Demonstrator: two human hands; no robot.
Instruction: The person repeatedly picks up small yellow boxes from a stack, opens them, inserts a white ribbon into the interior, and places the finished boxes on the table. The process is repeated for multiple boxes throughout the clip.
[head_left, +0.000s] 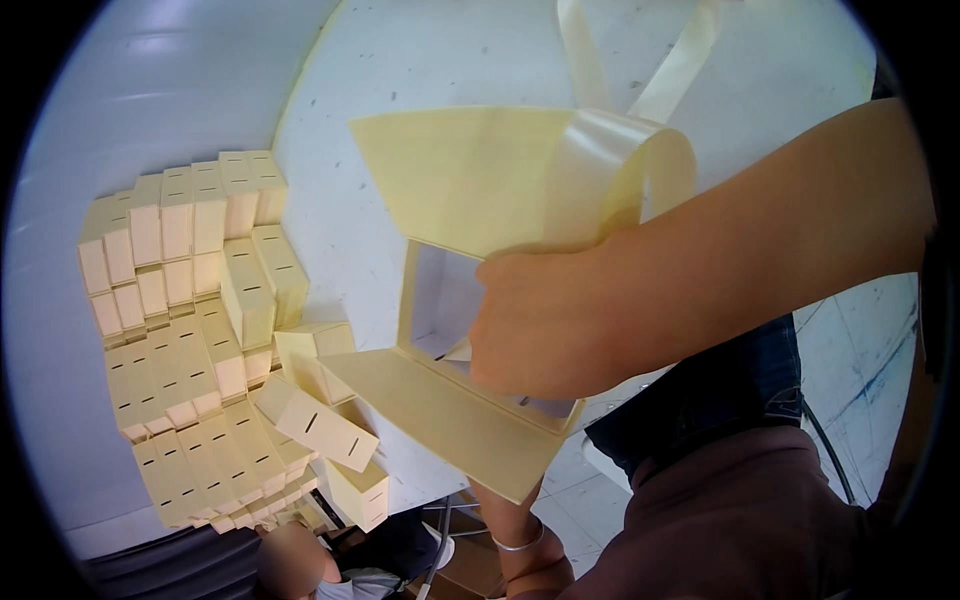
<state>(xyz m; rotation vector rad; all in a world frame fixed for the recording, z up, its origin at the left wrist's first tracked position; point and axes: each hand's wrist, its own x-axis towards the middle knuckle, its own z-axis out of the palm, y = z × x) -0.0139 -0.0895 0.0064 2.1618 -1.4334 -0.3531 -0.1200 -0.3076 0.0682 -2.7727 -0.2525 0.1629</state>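
Note:
An open cream cardboard gift box (405, 300) has one large flap raised on its far side and another on its near side. A wide, shiny cream ribbon (605, 150) is on the far flap and loops beside my forearm. My right hand (545, 325) reaches into the box with its fingers curled. Its fingertips are hidden, and a small pale pointed piece shows beside them. My left hand (505, 510), with a bracelet at the wrist, holds the box from below at the near flap. That flap covers most of its fingers.
Several closed cream boxes (180, 375) with dark slits stand in rows and stacks at the left of the white table (350, 60). A few lie tilted nearer the box in hand. Two ribbon tails (680, 60) stretch across the far table. Another person (345, 575) is at the lower left.

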